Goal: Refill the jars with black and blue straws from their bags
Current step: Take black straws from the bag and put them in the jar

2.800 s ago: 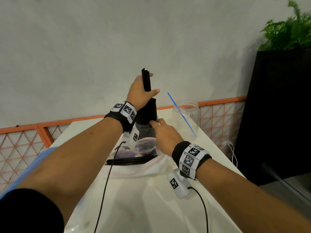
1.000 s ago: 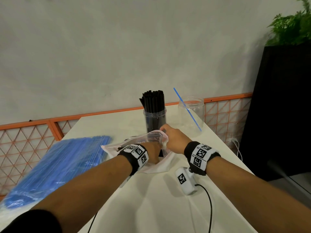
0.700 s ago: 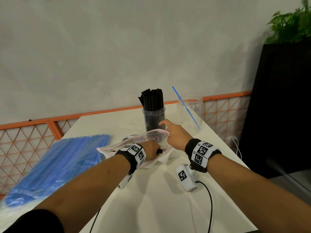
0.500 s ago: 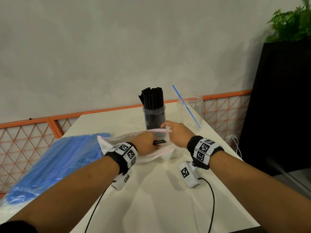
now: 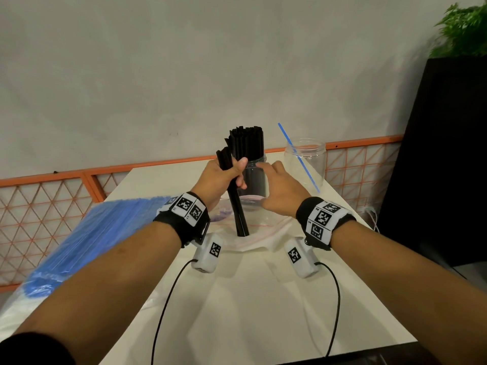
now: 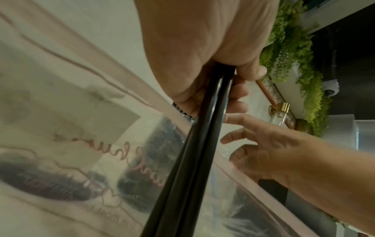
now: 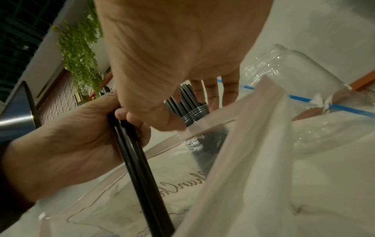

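My left hand point(image 5: 228, 177) grips a small bundle of black straws point(image 5: 236, 206), held nearly upright; their lower ends stand in the mouth of the clear zip bag point(image 5: 266, 234). The same bundle point(image 6: 194, 152) runs down from my fist in the left wrist view. Just behind stands the jar packed with black straws point(image 5: 247, 146). My right hand point(image 5: 272, 177) reaches to that jar's side with straight fingers and holds nothing. To the right is a clear jar point(image 5: 307, 164) with one blue straw point(image 5: 299, 159) leaning in it. In the right wrist view the black straw jar point(image 7: 192, 110) shows past my palm.
A large bag of blue straws point(image 5: 100, 233) lies along the left of the white table point(image 5: 250, 312). An orange lattice rail point(image 5: 79, 180) runs behind, with a dark cabinet point(image 5: 448, 154) and a plant on the right. Wrist camera cables trail over the table's near side.
My left hand has drawn a bundle of black straws out of the clear bag and lifted it upright by the jar. My right hand has let go of the bag's mouth and moved to the jar.
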Tool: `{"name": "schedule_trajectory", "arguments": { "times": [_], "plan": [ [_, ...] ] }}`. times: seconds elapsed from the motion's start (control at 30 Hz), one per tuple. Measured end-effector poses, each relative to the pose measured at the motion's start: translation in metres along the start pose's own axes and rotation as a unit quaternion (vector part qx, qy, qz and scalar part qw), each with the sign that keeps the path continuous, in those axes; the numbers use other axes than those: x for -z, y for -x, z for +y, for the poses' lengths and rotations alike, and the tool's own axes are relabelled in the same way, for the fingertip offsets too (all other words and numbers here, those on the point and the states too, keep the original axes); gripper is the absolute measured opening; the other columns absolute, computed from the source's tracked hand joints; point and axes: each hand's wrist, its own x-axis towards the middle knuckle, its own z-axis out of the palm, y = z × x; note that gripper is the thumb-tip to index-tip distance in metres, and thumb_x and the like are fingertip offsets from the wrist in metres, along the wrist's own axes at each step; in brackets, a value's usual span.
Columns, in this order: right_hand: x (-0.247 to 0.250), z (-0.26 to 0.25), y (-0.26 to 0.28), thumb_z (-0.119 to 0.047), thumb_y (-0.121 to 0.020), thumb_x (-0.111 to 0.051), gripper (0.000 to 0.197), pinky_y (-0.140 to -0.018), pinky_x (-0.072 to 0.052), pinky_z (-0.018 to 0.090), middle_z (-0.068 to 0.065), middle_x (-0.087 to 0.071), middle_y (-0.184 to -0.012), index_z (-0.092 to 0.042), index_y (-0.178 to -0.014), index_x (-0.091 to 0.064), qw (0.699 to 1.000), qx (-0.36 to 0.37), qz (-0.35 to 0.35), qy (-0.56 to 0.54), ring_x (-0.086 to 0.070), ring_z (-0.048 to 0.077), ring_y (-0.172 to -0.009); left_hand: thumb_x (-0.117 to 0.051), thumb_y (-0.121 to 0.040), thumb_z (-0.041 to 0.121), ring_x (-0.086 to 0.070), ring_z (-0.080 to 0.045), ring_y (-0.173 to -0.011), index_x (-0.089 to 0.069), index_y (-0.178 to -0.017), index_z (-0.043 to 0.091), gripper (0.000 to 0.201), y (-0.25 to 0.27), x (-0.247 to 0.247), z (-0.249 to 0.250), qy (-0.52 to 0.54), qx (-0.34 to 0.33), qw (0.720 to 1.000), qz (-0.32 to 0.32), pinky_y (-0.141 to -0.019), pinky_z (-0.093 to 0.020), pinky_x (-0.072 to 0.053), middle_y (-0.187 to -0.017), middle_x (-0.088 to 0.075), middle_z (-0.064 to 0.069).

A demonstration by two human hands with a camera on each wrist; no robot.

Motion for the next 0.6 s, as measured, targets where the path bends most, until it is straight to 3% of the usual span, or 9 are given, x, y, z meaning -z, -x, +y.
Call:
{"name": "schedule_trajectory", "arguments": {
  "times": [0.13,0.37,0.6],
  "plan": [
    [0.0,-0.003,-0.01,-0.022,-0.077,-0.063,0.081,-0.087,-0.051,0.039,0.004,-0.031,-0.133,-0.026,-0.148,-0.024,0.999,0.004,0.046,0.011,-0.048,0.025,-0.113,-0.066,-0.087,0.043,-0.062,-0.024,-0.061,-0.06,-0.065,0.02,0.032,0.005,0.0,-0.012,0.009,0.022,1.0,-0.008,-0.07,-0.028,-0.054,-0.056,-0.057,-0.006],
    [-0.007,-0.005,-0.026,-0.022,-0.079,-0.063,0.079,-0.086,-0.052,0.04,0.009,-0.032,-0.129,-0.026,-0.148,-0.024,0.998,-0.027,0.024,0.05,-0.05,0.029,-0.11,-0.056,-0.097,0.038,-0.064,-0.026,-0.062,-0.064,-0.066,0.017,0.038,0.008,-0.001,-0.019,0.026,0.059,0.998,-0.02,-0.068,-0.028,-0.055,-0.057,-0.058,-0.008],
    [-0.006,-0.006,-0.036,-0.025,-0.079,-0.062,0.069,-0.086,-0.051,0.042,0.011,-0.034,-0.128,-0.025,-0.142,-0.034,0.998,-0.019,0.022,0.057,-0.05,0.031,-0.109,-0.052,-0.1,0.029,-0.065,-0.031,-0.07,-0.063,-0.075,0.008,0.034,0.012,-0.004,-0.023,0.014,0.077,0.996,-0.051,-0.076,-0.033,-0.056,-0.061,-0.061,-0.012]
  ]
}}
